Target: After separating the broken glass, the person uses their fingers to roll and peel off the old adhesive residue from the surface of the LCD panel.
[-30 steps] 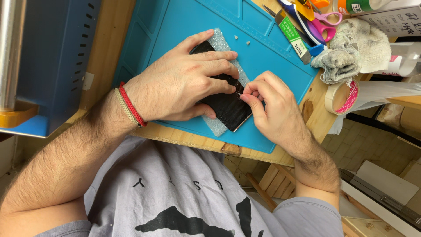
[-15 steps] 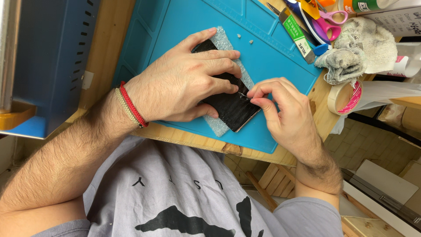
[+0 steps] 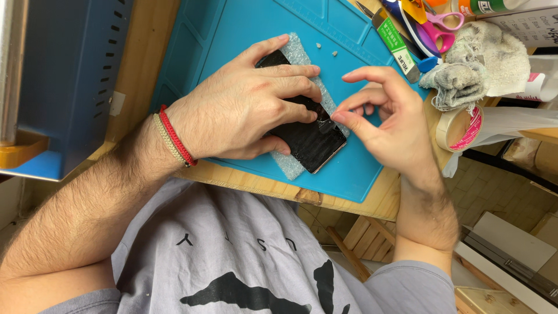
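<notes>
Head view: left hand flat, pressing the black phone onto a foam sheet on the blue mat. Right hand pinches at its right edge, likely prying or peeling; next needs a fine, steady pull. What's pinched is too small to tell; phone mostly covered.

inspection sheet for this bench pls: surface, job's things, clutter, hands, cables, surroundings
Surface: blue work mat on a wooden bench.
Job's things: black phone, glass cracked, lying on a foam sheet; two small screws loose on the mat.
Clutter: scissors, hand tools, grey rag, tape roll at the right edge.
Hands: left hand pressed flat on the phone; right hand pinching at its edge, what it grips too small to tell.
Cables: nothing seen.
Surroundings: blue metal box beside the mat; tiled floor below.
</notes>
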